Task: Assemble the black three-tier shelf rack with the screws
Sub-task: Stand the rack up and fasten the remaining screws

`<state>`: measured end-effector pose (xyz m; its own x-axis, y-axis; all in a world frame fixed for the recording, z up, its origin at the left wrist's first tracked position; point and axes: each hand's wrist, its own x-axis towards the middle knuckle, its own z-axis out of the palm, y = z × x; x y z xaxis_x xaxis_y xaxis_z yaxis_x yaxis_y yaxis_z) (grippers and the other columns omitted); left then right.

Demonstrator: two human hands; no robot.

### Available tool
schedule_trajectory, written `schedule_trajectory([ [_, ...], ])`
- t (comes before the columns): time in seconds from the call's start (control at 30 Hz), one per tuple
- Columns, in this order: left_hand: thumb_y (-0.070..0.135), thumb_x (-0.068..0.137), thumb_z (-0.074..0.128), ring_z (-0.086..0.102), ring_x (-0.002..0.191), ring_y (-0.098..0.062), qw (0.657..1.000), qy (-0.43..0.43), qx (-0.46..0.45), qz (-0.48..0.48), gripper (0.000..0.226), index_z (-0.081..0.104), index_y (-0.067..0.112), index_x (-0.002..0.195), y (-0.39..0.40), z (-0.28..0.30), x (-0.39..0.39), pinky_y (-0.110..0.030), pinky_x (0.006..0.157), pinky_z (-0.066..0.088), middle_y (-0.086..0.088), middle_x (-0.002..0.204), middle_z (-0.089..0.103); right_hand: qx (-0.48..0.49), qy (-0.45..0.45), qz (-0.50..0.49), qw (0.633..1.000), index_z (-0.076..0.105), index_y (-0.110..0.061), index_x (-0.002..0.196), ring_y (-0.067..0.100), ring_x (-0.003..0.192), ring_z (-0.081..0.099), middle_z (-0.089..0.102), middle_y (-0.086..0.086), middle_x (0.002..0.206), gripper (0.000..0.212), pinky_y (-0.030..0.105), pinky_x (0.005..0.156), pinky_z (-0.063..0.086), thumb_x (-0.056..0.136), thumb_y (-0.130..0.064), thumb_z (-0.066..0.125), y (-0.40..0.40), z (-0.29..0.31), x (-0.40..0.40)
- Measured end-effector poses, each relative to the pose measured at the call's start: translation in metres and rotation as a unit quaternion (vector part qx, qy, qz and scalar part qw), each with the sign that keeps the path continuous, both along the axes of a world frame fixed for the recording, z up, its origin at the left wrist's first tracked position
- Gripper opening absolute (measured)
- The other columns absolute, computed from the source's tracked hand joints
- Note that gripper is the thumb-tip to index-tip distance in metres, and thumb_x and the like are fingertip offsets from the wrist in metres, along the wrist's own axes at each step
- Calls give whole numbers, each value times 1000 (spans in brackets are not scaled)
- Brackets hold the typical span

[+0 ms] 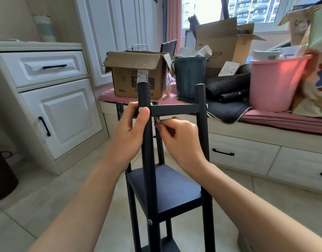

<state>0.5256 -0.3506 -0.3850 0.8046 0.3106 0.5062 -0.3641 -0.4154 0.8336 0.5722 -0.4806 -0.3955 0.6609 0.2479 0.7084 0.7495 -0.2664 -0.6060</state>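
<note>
The black shelf rack (pixel 172 193) stands upright on the tiled floor in front of me, with its middle shelf and a lower shelf fitted between round black posts. My left hand (pixel 131 130) grips the near left post (pixel 147 160), and its thumb presses on a silver screw head (pixel 140 109) at the top shelf's level. The top shelf's front edge (pixel 174 109) spans to the right post, where another screw (pixel 206 106) shows. My right hand (pixel 180 139) pinches a small dark tool (pixel 157 120) just under that edge, beside the left post.
A window seat with a pink cushion (pixel 283 119) runs behind the rack, loaded with a cardboard box (pixel 138 75), a dark green bin (pixel 190 75), a pink bucket (pixel 276 82) and black fabric. A white cabinet (pixel 53 106) stands to the left. Drawers (pixel 243 153) sit below the seat.
</note>
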Motion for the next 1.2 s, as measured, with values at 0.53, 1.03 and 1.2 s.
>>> schedule_trajectory([
  [0.53,72,87,38,61,99,3,1000,-19,-8,-1,36,56,47,105,5,0,4,-17,80,43,20,102,64,62,-29,-25,997,66,-1,71,15,60,48,57,5,66,20,15,57,35,91,1,63,28,-21,10],
  [1.03,68,89,39,65,98,-1,999,-35,-1,-37,39,58,43,111,2,-2,7,-11,77,50,17,103,68,166,11,-3,986,62,-11,62,-4,55,50,46,-20,56,28,4,57,34,85,5,64,53,-28,23],
  [1.2,67,89,39,67,96,0,998,-37,7,-46,35,58,45,110,-1,-1,7,-11,75,51,18,101,69,229,102,74,965,61,-19,65,4,60,54,59,-16,62,25,12,61,42,87,-11,54,52,-25,17],
])
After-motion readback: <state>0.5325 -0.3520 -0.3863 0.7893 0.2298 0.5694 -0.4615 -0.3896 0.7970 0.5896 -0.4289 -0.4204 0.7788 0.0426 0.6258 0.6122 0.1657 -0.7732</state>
